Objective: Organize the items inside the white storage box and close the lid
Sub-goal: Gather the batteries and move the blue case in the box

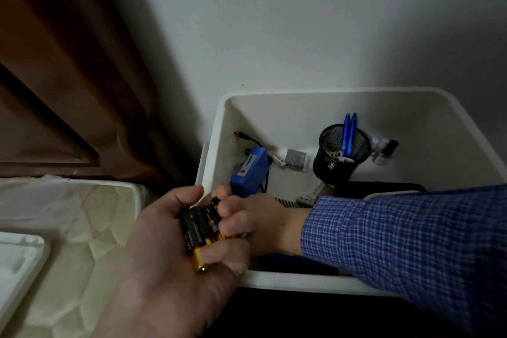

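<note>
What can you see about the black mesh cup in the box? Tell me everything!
The black mesh cup looks like metal wire netting, round and open on top. It stands about upright on the floor of the white storage box, near the back wall. Two blue pens stick out of it, and small pale bits lie inside.

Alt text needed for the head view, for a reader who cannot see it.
A left hand grips a bundle of black-and-gold batteries at the edge of an open white storage box, while the right hand reaches inside. The box holds a blue battery pack and a mesh pen cup.
</note>
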Demonstrator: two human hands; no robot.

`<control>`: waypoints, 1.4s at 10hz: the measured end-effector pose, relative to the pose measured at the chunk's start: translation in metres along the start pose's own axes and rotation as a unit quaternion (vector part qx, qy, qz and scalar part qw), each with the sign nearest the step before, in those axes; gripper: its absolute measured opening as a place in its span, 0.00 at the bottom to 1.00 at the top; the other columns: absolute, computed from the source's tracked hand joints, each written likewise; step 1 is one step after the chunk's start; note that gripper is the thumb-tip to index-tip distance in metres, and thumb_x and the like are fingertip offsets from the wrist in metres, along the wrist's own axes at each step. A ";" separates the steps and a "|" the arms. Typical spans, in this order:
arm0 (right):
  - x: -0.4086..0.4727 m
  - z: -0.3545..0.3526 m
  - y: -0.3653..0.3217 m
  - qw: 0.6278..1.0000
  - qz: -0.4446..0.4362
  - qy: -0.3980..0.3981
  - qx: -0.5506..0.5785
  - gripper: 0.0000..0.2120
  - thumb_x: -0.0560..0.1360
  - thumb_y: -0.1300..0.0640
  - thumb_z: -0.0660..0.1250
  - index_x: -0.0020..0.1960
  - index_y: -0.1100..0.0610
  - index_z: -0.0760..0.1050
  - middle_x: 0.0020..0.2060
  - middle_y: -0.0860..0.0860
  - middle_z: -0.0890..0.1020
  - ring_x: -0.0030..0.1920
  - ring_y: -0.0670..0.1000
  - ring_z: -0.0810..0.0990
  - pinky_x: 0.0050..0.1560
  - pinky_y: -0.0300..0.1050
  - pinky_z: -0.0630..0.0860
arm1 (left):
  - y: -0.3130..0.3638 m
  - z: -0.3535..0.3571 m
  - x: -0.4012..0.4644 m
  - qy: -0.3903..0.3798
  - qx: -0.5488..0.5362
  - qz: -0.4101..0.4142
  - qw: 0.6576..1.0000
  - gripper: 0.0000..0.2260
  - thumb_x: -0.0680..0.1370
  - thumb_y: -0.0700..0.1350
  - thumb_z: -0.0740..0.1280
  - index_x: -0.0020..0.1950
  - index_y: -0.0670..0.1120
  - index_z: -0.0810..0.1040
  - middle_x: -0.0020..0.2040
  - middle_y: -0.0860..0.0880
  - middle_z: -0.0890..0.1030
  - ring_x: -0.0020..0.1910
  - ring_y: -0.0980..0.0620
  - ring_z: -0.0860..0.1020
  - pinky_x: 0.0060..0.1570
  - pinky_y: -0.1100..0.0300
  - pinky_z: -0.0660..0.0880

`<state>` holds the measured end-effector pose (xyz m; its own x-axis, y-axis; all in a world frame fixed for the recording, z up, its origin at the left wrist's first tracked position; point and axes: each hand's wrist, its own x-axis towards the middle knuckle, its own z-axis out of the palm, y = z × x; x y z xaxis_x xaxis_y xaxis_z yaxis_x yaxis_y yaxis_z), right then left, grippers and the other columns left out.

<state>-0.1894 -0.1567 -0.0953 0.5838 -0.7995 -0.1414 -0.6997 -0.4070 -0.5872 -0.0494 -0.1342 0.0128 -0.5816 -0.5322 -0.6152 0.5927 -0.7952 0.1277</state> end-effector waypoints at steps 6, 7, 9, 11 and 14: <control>-0.026 -0.104 0.002 0.984 0.166 0.062 0.028 0.07 0.78 0.49 0.68 0.49 0.52 0.81 0.39 0.51 0.85 0.39 0.48 0.84 0.42 0.44 0.82 | -0.012 0.002 0.015 0.052 -0.100 0.070 0.991 0.19 0.79 0.46 0.62 0.38 0.33 0.83 0.40 0.39 0.82 0.33 0.42 0.83 0.29 0.45 0.81; -0.049 -0.135 -0.006 0.944 0.186 0.163 0.219 0.10 0.72 0.47 0.74 0.47 0.53 0.82 0.34 0.52 0.86 0.33 0.49 0.84 0.33 0.36 0.78 | -0.019 0.008 0.024 0.079 -0.088 0.093 0.989 0.21 0.81 0.52 0.62 0.44 0.35 0.81 0.40 0.36 0.83 0.33 0.40 0.84 0.33 0.39 0.81; -0.069 -0.109 -0.051 0.960 0.125 0.220 0.124 0.09 0.70 0.47 0.77 0.41 0.49 0.79 0.31 0.41 0.84 0.29 0.40 0.82 0.30 0.33 0.76 | -0.036 0.018 0.044 0.075 -0.023 0.098 0.992 0.24 0.80 0.57 0.64 0.65 0.40 0.79 0.59 0.41 0.83 0.59 0.41 0.82 0.62 0.41 0.75; -0.069 -0.107 -0.056 0.961 0.065 0.267 0.004 0.11 0.76 0.44 0.65 0.37 0.45 0.79 0.30 0.34 0.78 0.30 0.37 0.78 0.32 0.25 0.70 | -0.031 0.007 0.051 0.060 -0.037 0.033 0.997 0.11 0.80 0.48 0.65 0.43 0.43 0.80 0.37 0.48 0.79 0.31 0.52 0.79 0.29 0.62 0.80; 0.007 -0.080 0.047 0.983 0.085 0.029 -0.163 0.25 0.74 0.64 0.69 0.68 0.47 0.73 0.59 0.46 0.75 0.53 0.48 0.79 0.51 0.45 0.78 | -0.002 -0.007 0.017 -0.074 -0.032 0.016 0.997 0.12 0.75 0.50 0.69 0.35 0.45 0.74 0.31 0.53 0.66 0.24 0.57 0.67 0.12 0.69 0.60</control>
<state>-0.2511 -0.2164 -0.0597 0.4284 -0.8886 -0.1640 -0.8855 -0.3768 -0.2719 -0.0570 -0.1395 -0.0030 -0.6339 -0.5981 -0.4903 0.6439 -0.7594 0.0939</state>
